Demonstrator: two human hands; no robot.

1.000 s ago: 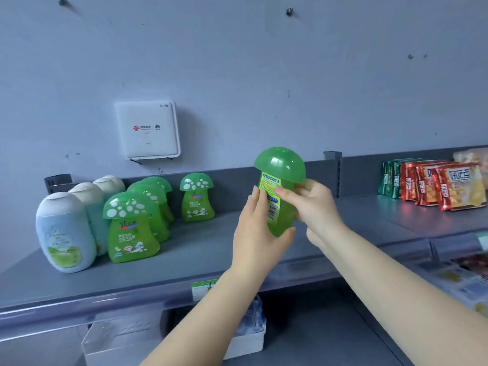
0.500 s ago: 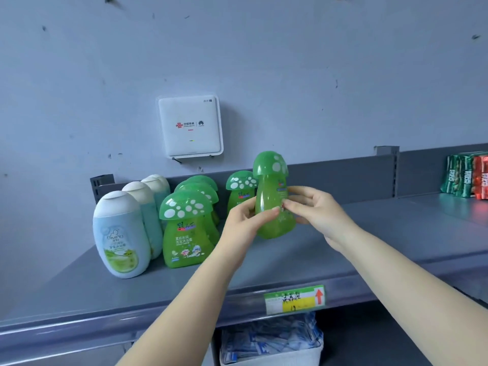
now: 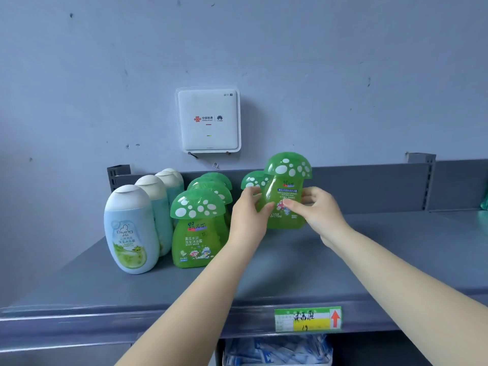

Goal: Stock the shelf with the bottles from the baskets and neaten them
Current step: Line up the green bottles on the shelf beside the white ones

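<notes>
Mushroom-capped green bottle [image 3: 286, 191] upright on the grey shelf [image 3: 369, 249], label forward, just in front of another mushroom bottle [image 3: 254, 179] by the back wall. Gripped from both sides: left hand [image 3: 249, 212] curled round one flank, right hand [image 3: 317, 210] pinching the other. Left of it, a row of green mushroom bottles [image 3: 198, 228], then white-capped lotion bottles [image 3: 129, 231].

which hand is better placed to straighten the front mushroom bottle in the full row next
Left, probably. The left hand is right beside that front mushroom bottle; the right hand is on the far side of the held bottle.
</notes>
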